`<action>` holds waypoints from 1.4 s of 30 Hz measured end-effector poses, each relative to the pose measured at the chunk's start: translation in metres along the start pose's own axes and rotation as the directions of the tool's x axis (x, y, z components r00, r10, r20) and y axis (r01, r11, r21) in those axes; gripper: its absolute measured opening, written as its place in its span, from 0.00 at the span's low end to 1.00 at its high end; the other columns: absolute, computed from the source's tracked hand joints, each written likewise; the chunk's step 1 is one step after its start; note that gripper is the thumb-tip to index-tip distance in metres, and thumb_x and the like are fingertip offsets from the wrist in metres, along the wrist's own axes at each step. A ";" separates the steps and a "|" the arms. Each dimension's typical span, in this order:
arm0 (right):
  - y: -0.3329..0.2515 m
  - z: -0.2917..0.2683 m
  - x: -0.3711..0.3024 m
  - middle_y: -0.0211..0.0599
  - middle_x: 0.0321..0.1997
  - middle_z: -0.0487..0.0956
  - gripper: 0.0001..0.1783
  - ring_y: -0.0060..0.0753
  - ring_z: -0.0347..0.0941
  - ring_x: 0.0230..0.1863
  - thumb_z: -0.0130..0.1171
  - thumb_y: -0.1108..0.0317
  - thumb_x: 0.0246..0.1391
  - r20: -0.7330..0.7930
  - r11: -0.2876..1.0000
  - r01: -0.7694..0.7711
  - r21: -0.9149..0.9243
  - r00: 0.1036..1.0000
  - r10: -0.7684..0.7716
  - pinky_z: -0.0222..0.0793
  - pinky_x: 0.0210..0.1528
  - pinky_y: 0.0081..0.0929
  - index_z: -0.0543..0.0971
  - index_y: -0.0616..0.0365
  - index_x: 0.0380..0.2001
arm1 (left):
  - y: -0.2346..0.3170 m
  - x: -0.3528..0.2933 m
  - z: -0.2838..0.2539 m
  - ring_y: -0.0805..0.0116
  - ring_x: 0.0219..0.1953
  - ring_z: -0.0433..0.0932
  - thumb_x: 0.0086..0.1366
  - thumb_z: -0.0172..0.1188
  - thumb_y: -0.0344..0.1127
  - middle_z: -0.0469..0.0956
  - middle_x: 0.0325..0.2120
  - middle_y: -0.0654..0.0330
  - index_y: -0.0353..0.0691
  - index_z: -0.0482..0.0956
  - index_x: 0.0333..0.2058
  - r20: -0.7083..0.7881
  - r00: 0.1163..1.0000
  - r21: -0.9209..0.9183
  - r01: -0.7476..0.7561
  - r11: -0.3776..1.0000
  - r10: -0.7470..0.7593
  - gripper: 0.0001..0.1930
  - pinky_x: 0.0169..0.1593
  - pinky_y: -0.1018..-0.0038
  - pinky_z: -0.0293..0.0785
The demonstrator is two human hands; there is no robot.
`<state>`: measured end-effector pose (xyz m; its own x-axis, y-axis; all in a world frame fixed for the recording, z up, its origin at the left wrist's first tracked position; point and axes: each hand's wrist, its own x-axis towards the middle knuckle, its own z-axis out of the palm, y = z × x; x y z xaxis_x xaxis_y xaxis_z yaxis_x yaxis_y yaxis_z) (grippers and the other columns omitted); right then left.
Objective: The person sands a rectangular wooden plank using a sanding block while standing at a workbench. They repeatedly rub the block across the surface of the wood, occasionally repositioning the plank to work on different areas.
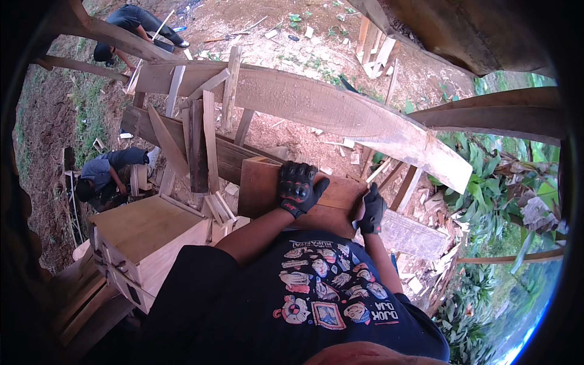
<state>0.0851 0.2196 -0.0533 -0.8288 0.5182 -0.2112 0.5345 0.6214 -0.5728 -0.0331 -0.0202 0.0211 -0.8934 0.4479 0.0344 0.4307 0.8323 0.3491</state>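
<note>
My left hand (297, 188), in a black glove, lies on top of a reddish-brown wooden board (261, 185) held against my chest, its fingers curled over the board's far edge. In a matching black glove, my right hand (371, 210) grips the board's right end. A grey weathered plank (413, 236) sits just below and to the right of that hand. My black printed shirt (316, 292) fills the lower middle of the view.
A long pale plank (316, 103) crosses behind the board on a rough timber frame (198, 146). A pale wooden cabinet (146, 228) stands at the lower left. One person (103, 176) crouches at left, another (134, 24) bends at top left. Green plants (486, 182) grow at right.
</note>
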 end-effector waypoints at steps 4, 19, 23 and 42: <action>0.002 -0.001 0.011 0.56 0.35 0.85 0.18 0.63 0.85 0.38 0.46 0.55 0.77 0.031 0.991 0.091 -0.099 0.996 -0.089 0.76 0.40 0.56 0.79 0.57 0.51 | 0.002 0.001 0.001 0.45 0.51 0.78 0.68 0.65 0.59 0.83 0.44 0.50 0.41 0.84 0.43 -0.005 1.000 0.003 -0.022 1.000 0.022 0.24 0.61 0.45 0.69; -0.034 -0.017 0.041 0.60 0.38 0.82 0.28 0.68 0.80 0.40 0.44 0.46 0.75 0.007 0.997 0.067 0.045 0.998 -0.067 0.72 0.43 0.60 0.78 0.62 0.52 | 0.002 0.000 0.005 0.39 0.55 0.79 0.70 0.62 0.61 0.83 0.46 0.45 0.38 0.85 0.46 0.036 0.999 0.013 0.027 1.000 -0.027 0.28 0.66 0.41 0.68; -0.023 -0.014 -0.005 0.59 0.37 0.85 0.30 0.69 0.82 0.40 0.41 0.45 0.77 0.030 0.987 -0.044 0.152 0.999 0.040 0.73 0.44 0.58 0.82 0.60 0.51 | 0.002 -0.002 -0.002 0.40 0.53 0.79 0.70 0.63 0.61 0.83 0.44 0.46 0.39 0.85 0.45 0.009 1.000 0.029 0.012 1.000 -0.012 0.27 0.65 0.43 0.69; 0.003 -0.002 -0.006 0.55 0.33 0.84 0.30 0.52 0.82 0.35 0.43 0.45 0.76 -0.016 0.975 0.052 0.215 0.999 -0.050 0.73 0.40 0.51 0.81 0.63 0.45 | 0.003 0.003 -0.011 0.49 0.50 0.79 0.70 0.62 0.60 0.82 0.40 0.52 0.43 0.85 0.42 0.006 1.000 -0.041 -0.008 0.999 0.009 0.24 0.62 0.46 0.69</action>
<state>0.0919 0.2202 -0.0520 -0.8519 0.4954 -0.1699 0.4424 0.5071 -0.7397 -0.0360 -0.0205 0.0325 -0.8889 0.4570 0.0319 0.4327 0.8145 0.3865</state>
